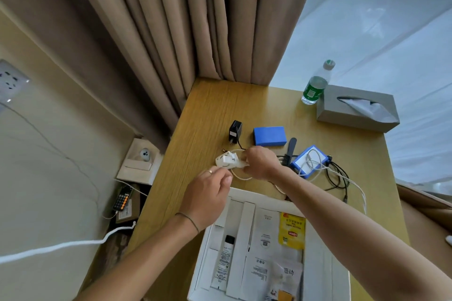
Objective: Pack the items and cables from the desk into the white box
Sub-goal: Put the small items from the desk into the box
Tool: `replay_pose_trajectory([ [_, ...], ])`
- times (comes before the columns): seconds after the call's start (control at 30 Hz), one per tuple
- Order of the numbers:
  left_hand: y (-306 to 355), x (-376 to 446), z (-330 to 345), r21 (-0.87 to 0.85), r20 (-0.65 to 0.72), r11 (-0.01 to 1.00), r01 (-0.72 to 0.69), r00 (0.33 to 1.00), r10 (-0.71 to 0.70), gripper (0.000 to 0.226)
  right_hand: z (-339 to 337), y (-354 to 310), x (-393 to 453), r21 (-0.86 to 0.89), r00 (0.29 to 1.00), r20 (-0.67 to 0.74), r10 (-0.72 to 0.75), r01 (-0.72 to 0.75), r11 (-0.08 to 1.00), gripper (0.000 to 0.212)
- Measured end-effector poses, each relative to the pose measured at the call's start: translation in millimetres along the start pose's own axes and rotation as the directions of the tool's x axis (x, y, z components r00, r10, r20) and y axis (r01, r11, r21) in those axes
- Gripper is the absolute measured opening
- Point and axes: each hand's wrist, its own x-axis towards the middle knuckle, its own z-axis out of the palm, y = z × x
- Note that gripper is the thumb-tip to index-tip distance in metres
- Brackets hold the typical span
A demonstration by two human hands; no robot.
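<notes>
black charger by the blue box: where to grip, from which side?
Grip the black charger across its boxy body, coming from above. It lies flat on the desk with bare wood to its left and the blue box apart to its right. Avoid the near end, where the prongs and thin cord come out.

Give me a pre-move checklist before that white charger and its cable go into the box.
1. Right hand holds white charger: ok.
2. Left hand pinches white cable: cannot tell, fingers hide it.
3. Cable coiled: not ok, a loop lies on the desk.
4. White box open: ok.
5. Free room in box: cannot tell; tube and yellow tea packet already inside.
</notes>
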Motion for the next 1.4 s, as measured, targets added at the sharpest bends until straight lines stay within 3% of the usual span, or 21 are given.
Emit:
replay_pose_trajectory([
  [0.1,13,11,3,0.026,0.049,0.999,-0.039,0.998,0.038,0.021,-18,14,-17,0.416,0.987,-0.072,0.142,-0.1,0.904,0.012],
  [0.2,29,25,13,0.04,0.138,0.998,-0.044,0.99,0.038,0.018,-30,31,-43,0.764,0.961,-0.027,0.275,-0.157,0.625,0.016],
  [0.3,48,44,28,0.042,0.25,0.999,-0.001,0.968,-0.009,0.017,-33,46,-69,0.897,0.94,0.04,0.338,-0.182,0.402,0.026],
  [0.43,77,72,61,0.072,0.39,0.995,0.072,0.916,-0.095,0.019,-33,70,-98,0.951,0.91,0.061,0.411,-0.178,0.254,0.039],
  [0.5,90,84,82,0.124,0.421,0.99,0.074,0.899,-0.12,0.019,-32,83,-111,0.961,0.892,0.084,0.445,-0.19,0.2,0.033],
  [0.7,111,105,137,0.289,0.434,0.953,0.086,0.876,-0.211,0.019,-24,110,-134,0.967,0.871,0.096,0.482,-0.197,0.163,0.025],
  [0.87,117,115,165,0.48,0.449,0.877,-0.016,0.863,-0.23,0.032,-24,119,-144,0.978,0.867,0.01,0.498,-0.112,0.175,0.04],
  [1.13,118,128,186,0.592,0.48,0.8,-0.095,0.839,-0.255,0.036,-24,120,-154,0.981,0.871,-0.046,0.49,-0.053,0.186,0.031],
  [1.3,119,127,196,0.528,0.425,0.849,0.036,0.854,-0.3,0.046,-23,118,-163,0.988,0.903,-0.045,0.427,-0.022,0.152,0.031],
  [1.4,118,127,190,0.434,0.399,0.89,0.138,0.857,-0.327,0.039,-25,115,-169,0.994,0.921,-0.058,0.385,0.019,0.103,0.038],
])
